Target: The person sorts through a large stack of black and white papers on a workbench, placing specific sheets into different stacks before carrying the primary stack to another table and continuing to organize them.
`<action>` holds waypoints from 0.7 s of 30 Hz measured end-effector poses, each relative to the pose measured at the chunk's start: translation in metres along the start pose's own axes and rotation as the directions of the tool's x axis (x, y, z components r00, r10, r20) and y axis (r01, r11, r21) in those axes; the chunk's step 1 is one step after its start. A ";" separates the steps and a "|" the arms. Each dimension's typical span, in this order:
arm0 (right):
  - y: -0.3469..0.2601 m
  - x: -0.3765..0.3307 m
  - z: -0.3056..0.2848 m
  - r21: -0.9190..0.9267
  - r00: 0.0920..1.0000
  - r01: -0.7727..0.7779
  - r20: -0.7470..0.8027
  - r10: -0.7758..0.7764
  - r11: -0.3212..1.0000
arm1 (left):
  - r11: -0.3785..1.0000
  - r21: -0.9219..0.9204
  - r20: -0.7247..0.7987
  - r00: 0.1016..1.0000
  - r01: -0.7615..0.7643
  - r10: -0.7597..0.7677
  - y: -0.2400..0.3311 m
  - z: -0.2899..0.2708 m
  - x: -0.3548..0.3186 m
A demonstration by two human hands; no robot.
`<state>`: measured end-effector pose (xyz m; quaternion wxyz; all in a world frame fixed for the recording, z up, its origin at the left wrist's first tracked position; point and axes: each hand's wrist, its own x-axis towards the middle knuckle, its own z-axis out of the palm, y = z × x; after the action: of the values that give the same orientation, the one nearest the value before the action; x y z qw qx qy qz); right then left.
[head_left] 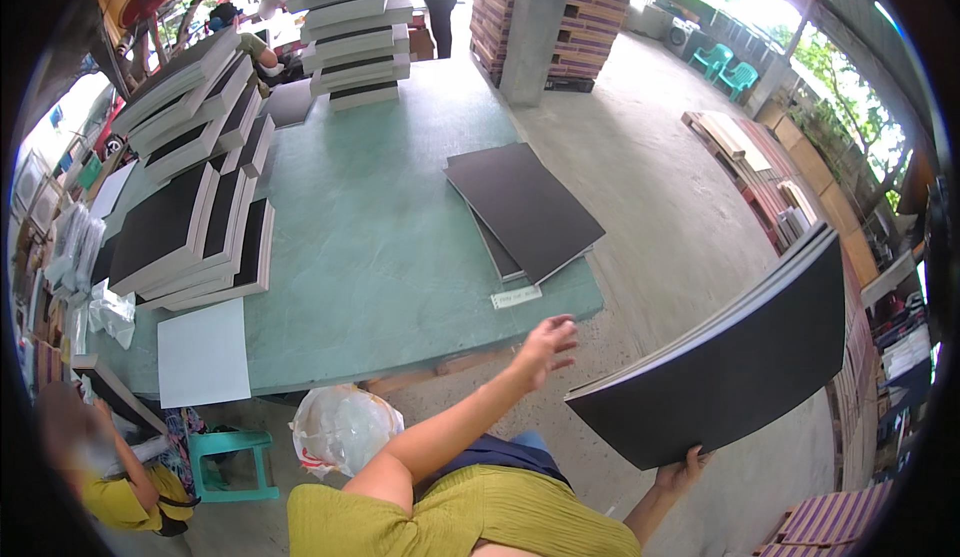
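My right hand (682, 472) grips the lower edge of a large black-covered book (725, 362), held up at the right beyond the table. It bows in a curve, and pale page edges show along its top side. My left hand (548, 350) is raised near the table's front right corner, empty, with its fingers apart. Just beyond it, black-covered books (525, 207) lie overlapped and slightly askew on the green table (360, 207). A small paper strip (516, 298) with writing lies in front of them.
Tall piles of thick black-covered blocks (165, 232) and another stack (355, 32) stand on the table. A white sheet (203, 354) overhangs its front edge. Below are a plastic bag (345, 427) and a green stool (232, 447). A person in yellow (130, 492) is at lower left.
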<state>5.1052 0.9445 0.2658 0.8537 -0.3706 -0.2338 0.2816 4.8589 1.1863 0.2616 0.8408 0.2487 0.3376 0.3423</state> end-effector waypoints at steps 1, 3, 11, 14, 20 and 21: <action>0.010 0.020 0.005 0.038 1.000 -0.021 0.011 0.021 0.999 | 0.984 -0.173 -0.103 0.994 0.029 -0.047 -0.001 -0.019 0.029; 0.029 0.063 0.010 0.092 0.996 -0.072 0.052 0.067 0.993 | 0.954 -0.292 -0.246 0.958 0.069 -0.145 0.000 -0.044 0.073; 0.106 0.302 0.047 0.352 0.610 -0.508 0.792 0.040 0.786 | 0.893 -0.375 -0.569 0.822 -0.250 -0.008 -0.005 -0.062 0.189; 0.116 0.371 0.081 0.341 0.611 -0.534 0.788 0.074 0.774 | 0.937 -0.216 -0.687 0.725 -0.273 0.053 0.006 -0.048 0.193; 0.155 0.483 0.116 0.219 0.393 -0.676 0.915 0.093 0.703 | 0.807 0.335 -0.725 0.414 -0.486 0.551 0.026 -0.051 0.188; 0.165 0.490 0.122 0.203 0.376 -0.696 0.920 0.109 0.689 | 0.812 0.299 -0.756 0.396 -0.501 0.522 0.024 -0.055 0.189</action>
<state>5.3395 1.4199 0.3077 0.5825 0.0451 -0.4232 0.6925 4.9108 1.3527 0.1662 0.4407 0.1646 0.5936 0.6530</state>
